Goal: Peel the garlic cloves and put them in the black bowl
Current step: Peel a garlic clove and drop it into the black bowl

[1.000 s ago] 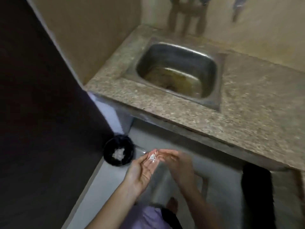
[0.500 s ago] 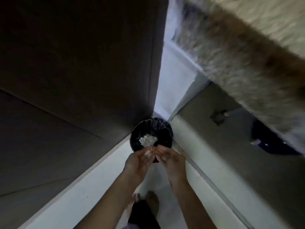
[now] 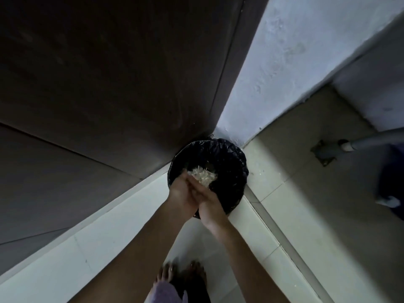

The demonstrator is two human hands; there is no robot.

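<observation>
Left hand [image 3: 182,193] and right hand [image 3: 211,203] pressed palm to palm, fingers straight, grip flat rather than pinching. Just beyond the fingertips, pale garlic skins [image 3: 204,176] heaped inside a black-bagged bin [image 3: 231,162], standing on the tiled floor [image 3: 295,193] in the corner between dark door [image 3: 109,84] and white wall [image 3: 273,62].

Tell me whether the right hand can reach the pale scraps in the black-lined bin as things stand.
Probably yes. The right hand is above the open mouth of the bin, pressed against the left hand. The scraps lie just ahead of it, uncovered.
</observation>
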